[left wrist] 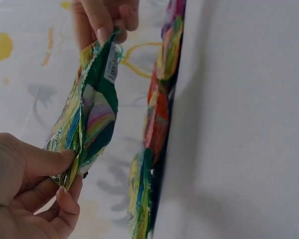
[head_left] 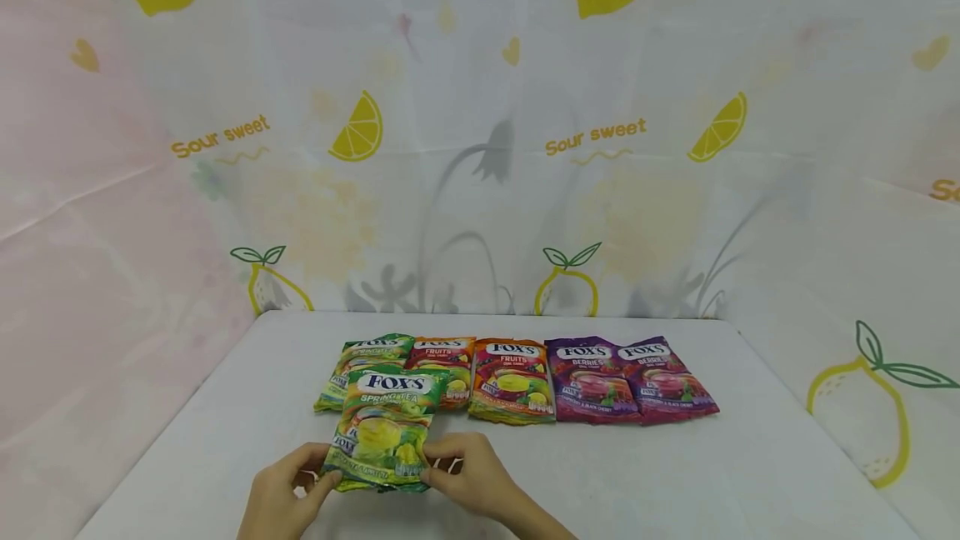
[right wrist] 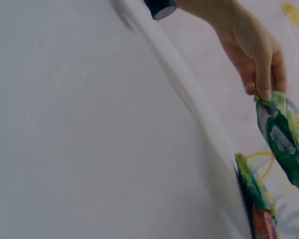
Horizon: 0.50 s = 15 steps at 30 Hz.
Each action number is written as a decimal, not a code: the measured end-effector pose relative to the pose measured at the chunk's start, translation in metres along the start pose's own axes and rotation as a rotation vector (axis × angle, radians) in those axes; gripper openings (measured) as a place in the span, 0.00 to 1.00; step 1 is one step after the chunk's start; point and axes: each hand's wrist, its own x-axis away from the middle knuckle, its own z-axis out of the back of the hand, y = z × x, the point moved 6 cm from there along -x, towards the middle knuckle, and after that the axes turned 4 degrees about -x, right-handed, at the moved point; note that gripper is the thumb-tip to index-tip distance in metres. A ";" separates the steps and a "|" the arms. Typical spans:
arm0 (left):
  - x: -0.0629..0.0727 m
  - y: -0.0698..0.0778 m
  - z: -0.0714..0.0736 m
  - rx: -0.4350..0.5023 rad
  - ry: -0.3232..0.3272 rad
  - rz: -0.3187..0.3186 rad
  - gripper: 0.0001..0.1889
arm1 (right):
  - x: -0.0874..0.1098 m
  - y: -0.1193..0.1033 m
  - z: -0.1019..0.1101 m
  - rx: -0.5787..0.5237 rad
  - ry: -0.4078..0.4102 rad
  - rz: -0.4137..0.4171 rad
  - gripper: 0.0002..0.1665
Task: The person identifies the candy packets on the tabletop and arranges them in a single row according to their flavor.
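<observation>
Both hands hold a green candy bag labelled Fox's Spring Tea, raised off the table with its printed front facing up in the head view. The left hand pinches its lower left corner between thumb and fingers. At the lower right edge, the right hand pinches it the same way. Behind the held bag lies another green Spring Tea bag, partly covered by it in this view. The held bag's dark green back, with a white barcode label, shows in the left wrist view.
Right of the lying green bag are two orange Fruits bags, one partly hidden and one in full view. Two purple Berries bags overlap at the row's right end. A lemon-printed cloth hangs behind the white table.
</observation>
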 end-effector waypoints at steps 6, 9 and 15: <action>-0.008 0.002 0.008 -0.017 0.067 -0.047 0.13 | -0.013 -0.004 -0.005 0.000 0.008 0.026 0.11; -0.009 0.001 0.011 -0.020 0.115 -0.079 0.13 | -0.018 -0.005 -0.007 0.004 0.006 0.029 0.14; -0.010 -0.004 0.015 -0.029 0.178 -0.108 0.14 | -0.026 -0.005 -0.011 0.016 0.012 0.014 0.14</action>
